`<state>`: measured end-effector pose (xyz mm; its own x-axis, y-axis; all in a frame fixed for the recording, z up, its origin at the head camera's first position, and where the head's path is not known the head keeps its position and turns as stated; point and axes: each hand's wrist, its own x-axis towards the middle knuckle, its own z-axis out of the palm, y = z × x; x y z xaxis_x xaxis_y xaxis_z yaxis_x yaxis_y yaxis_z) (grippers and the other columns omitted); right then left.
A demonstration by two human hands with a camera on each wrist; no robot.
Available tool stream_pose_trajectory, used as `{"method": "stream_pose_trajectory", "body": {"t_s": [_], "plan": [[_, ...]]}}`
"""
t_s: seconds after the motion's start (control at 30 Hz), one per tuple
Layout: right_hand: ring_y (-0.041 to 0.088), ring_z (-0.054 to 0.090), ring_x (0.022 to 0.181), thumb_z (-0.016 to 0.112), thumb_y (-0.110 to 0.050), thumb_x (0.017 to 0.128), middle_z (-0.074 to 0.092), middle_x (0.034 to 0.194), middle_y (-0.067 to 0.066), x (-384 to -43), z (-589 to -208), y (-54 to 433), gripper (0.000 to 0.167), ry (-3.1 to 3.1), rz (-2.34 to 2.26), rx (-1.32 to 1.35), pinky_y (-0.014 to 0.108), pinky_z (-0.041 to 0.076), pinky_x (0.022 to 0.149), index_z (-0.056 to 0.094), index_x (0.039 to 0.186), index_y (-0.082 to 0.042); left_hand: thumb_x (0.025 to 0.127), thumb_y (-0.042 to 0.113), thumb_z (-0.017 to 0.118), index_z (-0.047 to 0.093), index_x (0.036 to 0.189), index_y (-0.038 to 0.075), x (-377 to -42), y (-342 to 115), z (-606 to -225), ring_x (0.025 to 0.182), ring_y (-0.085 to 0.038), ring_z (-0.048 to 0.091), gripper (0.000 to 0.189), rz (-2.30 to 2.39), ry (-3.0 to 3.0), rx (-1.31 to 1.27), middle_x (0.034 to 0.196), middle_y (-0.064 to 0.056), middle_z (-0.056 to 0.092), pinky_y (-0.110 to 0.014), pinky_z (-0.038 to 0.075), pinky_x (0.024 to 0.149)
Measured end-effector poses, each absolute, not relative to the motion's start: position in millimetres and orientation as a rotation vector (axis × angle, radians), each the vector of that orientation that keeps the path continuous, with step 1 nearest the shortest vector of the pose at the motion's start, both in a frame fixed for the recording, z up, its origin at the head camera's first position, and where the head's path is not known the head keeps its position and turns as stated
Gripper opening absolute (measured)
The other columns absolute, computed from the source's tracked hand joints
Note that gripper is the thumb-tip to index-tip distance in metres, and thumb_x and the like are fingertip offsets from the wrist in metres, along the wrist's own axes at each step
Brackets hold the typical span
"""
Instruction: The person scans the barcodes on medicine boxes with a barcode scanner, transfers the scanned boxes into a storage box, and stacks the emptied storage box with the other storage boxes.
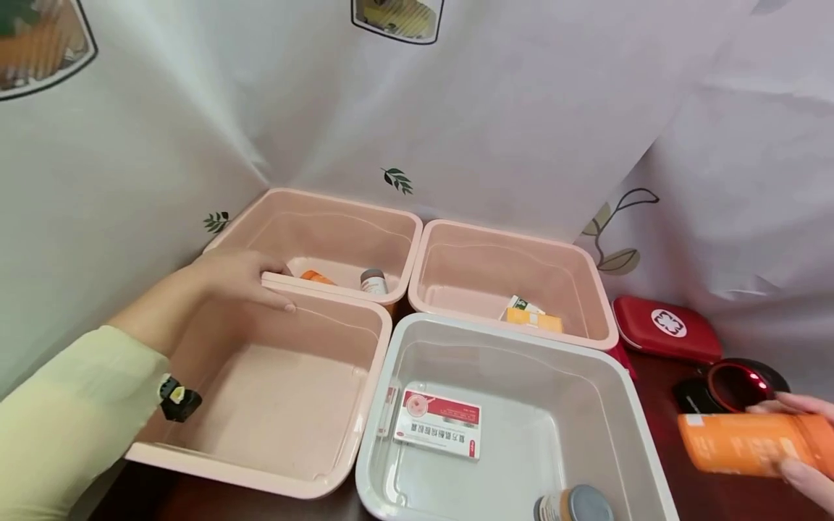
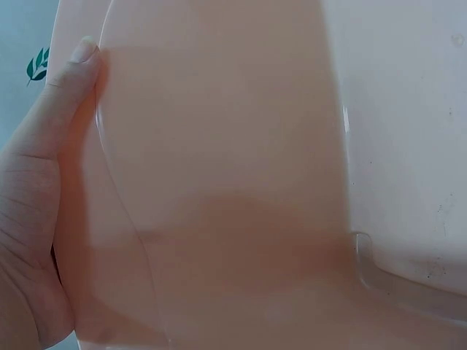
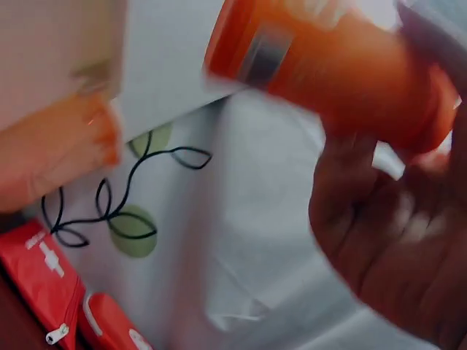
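In the head view my right hand point(image 1: 804, 470) grips an orange bottle point(image 1: 743, 443) at the right edge, over the dark table. The right wrist view shows the same bottle point(image 3: 314, 62) tilted, with fingers and thumb round it. My left hand point(image 1: 244, 278) holds the back rim of the front left pink bin point(image 1: 280, 488). Its thumb point(image 2: 76, 69) lies on the inner side of the bin wall in the left wrist view; the other fingers are mostly hidden behind it. Nothing lies in the visible part of that bin.
A grey bin point(image 1: 508, 333) holds a red-and-white medicine box point(image 1: 438, 425) and a grey-lidded jar point(image 1: 586, 503). Behind stand two pink bins with bottles point(image 1: 373, 281) and an orange-yellow pack point(image 1: 534, 320). A red case point(image 1: 667, 329) and a dark round object point(image 1: 739, 387) lie right.
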<state>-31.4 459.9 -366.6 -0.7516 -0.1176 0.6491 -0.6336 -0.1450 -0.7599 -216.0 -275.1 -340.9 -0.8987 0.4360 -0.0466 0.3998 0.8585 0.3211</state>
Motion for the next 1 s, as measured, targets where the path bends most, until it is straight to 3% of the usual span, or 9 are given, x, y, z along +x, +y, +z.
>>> {"method": "stream_pose_trajectory", "body": {"t_s": [0.07,0.17,0.23,0.27,0.33,0.4,0.5,0.73,1.0], "plan": [[0.005,0.071,0.1,0.053,0.035,0.082,0.076,0.118,-0.001,-26,-371,471,0.071,-2.037,1.698,0.437,0.012,0.054,0.076,0.06,0.143,0.0,0.08,0.063,0.086,0.079,0.118,0.018,-219,-272,-344,0.09,-0.012,0.065,0.059,0.465,2.908,0.668,0.099,0.009,0.073,-0.044,0.051,0.089],[-0.004,0.066,0.081,0.07,0.026,0.083,0.073,0.101,-0.018,-27,-376,470,0.069,-2.21,1.432,-0.061,0.011,0.051,0.063,0.07,0.131,-0.024,0.08,0.064,0.087,0.079,0.118,0.018,-222,-269,-347,0.09,-0.012,0.065,0.06,0.467,2.897,0.67,0.099,0.01,0.073,-0.044,0.051,0.089],[-0.007,0.06,0.073,0.081,0.012,0.084,0.066,0.094,-0.021,-28,-377,468,0.058,-2.314,1.238,-0.301,0.011,0.048,0.059,0.069,0.126,-0.025,0.08,0.064,0.086,0.079,0.119,0.017,-222,-269,-346,0.09,-0.012,0.065,0.061,0.464,2.899,0.657,0.099,0.01,0.073,-0.044,0.051,0.089],[-0.008,0.055,0.07,0.085,0.004,0.085,0.065,0.096,-0.016,-29,-377,466,0.053,-2.391,1.117,-0.42,0.011,0.046,0.057,0.067,0.128,-0.022,0.079,0.064,0.086,0.079,0.119,0.017,-221,-269,-345,0.09,-0.012,0.065,0.062,0.465,2.898,0.651,0.1,0.009,0.073,-0.044,0.051,0.088],[0.006,0.06,0.078,0.087,-0.01,0.088,0.064,0.105,0.002,-31,-377,465,0.054,-2.52,0.945,-0.615,0.012,0.042,0.053,0.061,0.135,-0.007,0.08,0.064,0.086,0.078,0.122,0.018,-221,-269,-343,0.092,-0.014,0.065,0.063,0.472,2.897,0.652,0.102,0.008,0.073,-0.045,0.051,0.089],[0.024,0.063,0.086,0.085,-0.021,0.091,0.057,0.116,0.024,-32,-377,465,0.071,-2.632,0.826,-0.753,0.014,0.039,0.05,0.047,0.143,0.009,0.08,0.064,0.086,0.076,0.127,0.017,-220,-269,-341,0.098,-0.017,0.067,0.067,0.478,2.898,0.666,0.109,0.005,0.074,-0.047,0.051,0.092],[0.051,0.059,0.097,0.082,-0.026,0.094,0.048,0.126,0.041,-33,-378,467,0.082,-2.724,0.746,-0.833,0.018,0.039,0.048,0.036,0.149,0.015,0.081,0.063,0.086,0.071,0.137,0.015,-221,-271,-340,0.112,-0.024,0.068,0.076,0.496,2.893,0.69,0.122,-0.003,0.074,-0.052,0.049,0.099],[0.046,0.06,0.091,0.083,-0.043,0.093,0.055,0.119,0.04,-42,-376,460,0.088,-2.793,0.681,-0.743,0.023,0.044,0.05,0.041,0.149,0.011,0.082,0.061,0.087,0.067,0.142,0.011,-214,-282,-340,0.121,-0.034,0.066,0.08,0.477,2.912,0.673,0.131,-0.012,0.071,-0.059,0.048,0.102],[0.05,0.057,0.102,0.082,-0.041,0.094,0.055,0.129,0.04,-50,-366,445,0.087,-2.706,0.696,-0.705,0.015,0.035,0.051,0.041,0.155,0.006,0.081,0.063,0.086,0.073,0.135,0.015,-211,-290,-339,0.11,-0.026,0.067,0.073,0.418,2.932,0.64,0.124,-0.005,0.073,-0.056,0.05,0.095]]}}
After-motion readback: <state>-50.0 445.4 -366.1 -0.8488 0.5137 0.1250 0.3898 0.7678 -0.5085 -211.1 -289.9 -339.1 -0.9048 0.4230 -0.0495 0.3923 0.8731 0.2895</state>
